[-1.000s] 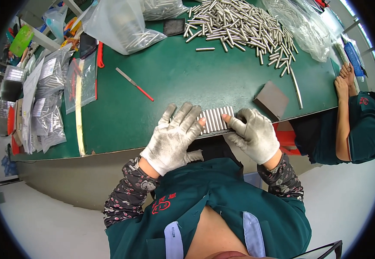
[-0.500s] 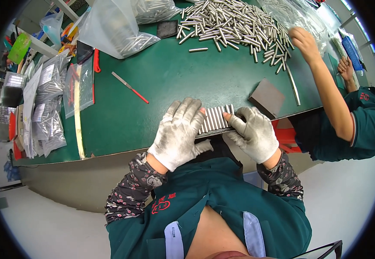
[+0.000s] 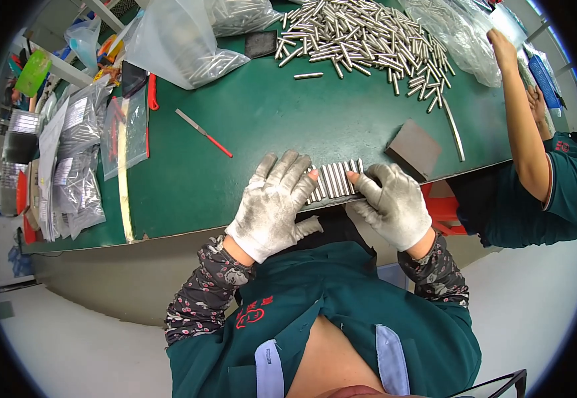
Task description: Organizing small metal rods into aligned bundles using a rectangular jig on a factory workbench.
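Note:
A row of short silvery metal pins (image 3: 333, 181) lies side by side on a dark flat strip at the table's near edge. My left hand (image 3: 270, 204), in a soiled white glove, rests flat by the row's left end. Its fingers are stretched out, and the bare tip of the index finger touches the pins there. At the right end is my right hand (image 3: 394, 204), gloved too. Its fingers are bent, the bare index fingertip is on the last pins, and the thumb is down at the front edge. Gloves hide both ends of the row.
A large heap of loose pins (image 3: 361, 40) lies at the back of the green table (image 3: 248, 109). A red-handled file (image 3: 203, 132), a grey-brown block (image 3: 413, 150) and a thin metal strip (image 3: 454, 129) lie nearer. Plastic bags (image 3: 76, 162) line the left. A co-worker's arm (image 3: 524, 126) reaches in at right.
The co-worker's hand has moved away from the heap, up and right toward the clear plastic. My hands stay at the row's ends; the whole view has shifted slightly.

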Demonstrator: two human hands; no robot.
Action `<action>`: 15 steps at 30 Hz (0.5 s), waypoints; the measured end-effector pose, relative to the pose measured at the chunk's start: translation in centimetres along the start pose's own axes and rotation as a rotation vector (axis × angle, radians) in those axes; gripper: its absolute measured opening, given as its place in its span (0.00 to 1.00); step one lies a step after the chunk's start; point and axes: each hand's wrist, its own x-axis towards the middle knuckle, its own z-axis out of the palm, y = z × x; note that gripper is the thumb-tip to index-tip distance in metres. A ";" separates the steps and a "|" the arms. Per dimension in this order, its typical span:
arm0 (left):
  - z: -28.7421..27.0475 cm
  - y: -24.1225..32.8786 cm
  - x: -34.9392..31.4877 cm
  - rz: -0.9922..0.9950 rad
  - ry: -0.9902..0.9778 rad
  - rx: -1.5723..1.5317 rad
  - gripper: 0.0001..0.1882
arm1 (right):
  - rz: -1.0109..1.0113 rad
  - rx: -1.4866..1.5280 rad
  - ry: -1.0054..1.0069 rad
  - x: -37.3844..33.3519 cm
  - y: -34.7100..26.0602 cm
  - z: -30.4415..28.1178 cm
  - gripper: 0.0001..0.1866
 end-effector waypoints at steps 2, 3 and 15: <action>0.3 0.0 0.0 -0.009 0.064 -0.049 0.48 | 0.004 -0.001 0.003 0.0 0.0 0.0 0.26; 0.2 0.0 0.1 -0.010 0.065 -0.048 0.48 | 0.006 0.003 0.003 -0.1 0.0 0.0 0.26; -1.5 -1.9 -1.8 -0.161 0.383 0.018 0.44 | 0.008 0.055 -0.005 0.6 0.2 -0.3 0.24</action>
